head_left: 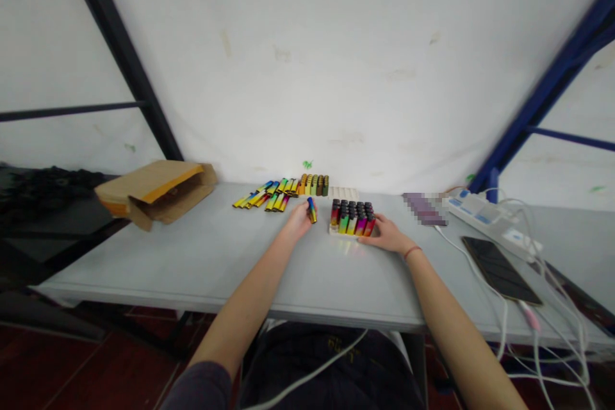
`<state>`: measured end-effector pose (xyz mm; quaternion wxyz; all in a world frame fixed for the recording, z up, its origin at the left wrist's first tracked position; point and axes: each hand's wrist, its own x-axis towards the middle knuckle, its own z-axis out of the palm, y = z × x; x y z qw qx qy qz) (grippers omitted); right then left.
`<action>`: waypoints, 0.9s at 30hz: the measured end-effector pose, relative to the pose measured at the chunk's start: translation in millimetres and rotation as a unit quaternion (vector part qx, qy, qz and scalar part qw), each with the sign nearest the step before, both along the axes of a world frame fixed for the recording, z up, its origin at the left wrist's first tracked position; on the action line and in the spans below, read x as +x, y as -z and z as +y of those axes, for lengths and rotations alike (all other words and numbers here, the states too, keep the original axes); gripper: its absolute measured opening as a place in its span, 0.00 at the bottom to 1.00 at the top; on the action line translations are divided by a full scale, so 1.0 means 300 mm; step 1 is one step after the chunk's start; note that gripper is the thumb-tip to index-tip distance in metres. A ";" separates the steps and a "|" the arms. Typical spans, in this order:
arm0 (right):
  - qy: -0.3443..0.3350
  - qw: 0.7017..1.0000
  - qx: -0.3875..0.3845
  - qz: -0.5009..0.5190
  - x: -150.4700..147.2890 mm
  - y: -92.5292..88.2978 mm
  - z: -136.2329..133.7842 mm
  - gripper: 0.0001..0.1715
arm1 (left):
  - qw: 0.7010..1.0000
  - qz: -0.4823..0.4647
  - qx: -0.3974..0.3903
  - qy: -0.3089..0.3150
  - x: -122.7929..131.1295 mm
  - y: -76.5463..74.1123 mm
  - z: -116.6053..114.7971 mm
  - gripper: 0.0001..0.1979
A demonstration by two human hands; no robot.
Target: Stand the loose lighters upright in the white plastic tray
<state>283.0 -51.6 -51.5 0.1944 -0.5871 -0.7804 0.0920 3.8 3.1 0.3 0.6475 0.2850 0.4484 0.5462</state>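
Grey worktop (192, 269), white sheet (307, 64) behind: left grip (298, 220) clenches a rainbow lighter (312, 210), right grip (384, 235) lies open against a white tray (339, 231).

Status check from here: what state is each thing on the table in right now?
Left hand: gripping one lighter.
Right hand: fingers against the white tray.
Tray lighters: standing upright, packed in rows.
Loose lighters: lying flat.
Cardboard envelope: open.
Smartphone: screen dark.
Power strip: cables attached.
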 end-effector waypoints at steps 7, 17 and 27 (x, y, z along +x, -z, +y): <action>0.001 1.000 0.000 0.007 0.004 0.010 0.006 0.44 | 0.999 -0.036 0.003 0.036 0.007 -0.001 -0.038 0.07; -0.001 1.000 -0.001 0.001 0.002 0.006 0.005 0.43 | 0.999 0.011 0.032 -0.011 0.019 0.008 -0.034 0.25; 0.001 1.000 0.008 0.010 0.002 0.008 0.007 0.42 | 0.998 0.052 0.004 -0.024 0.015 0.006 -0.037 0.27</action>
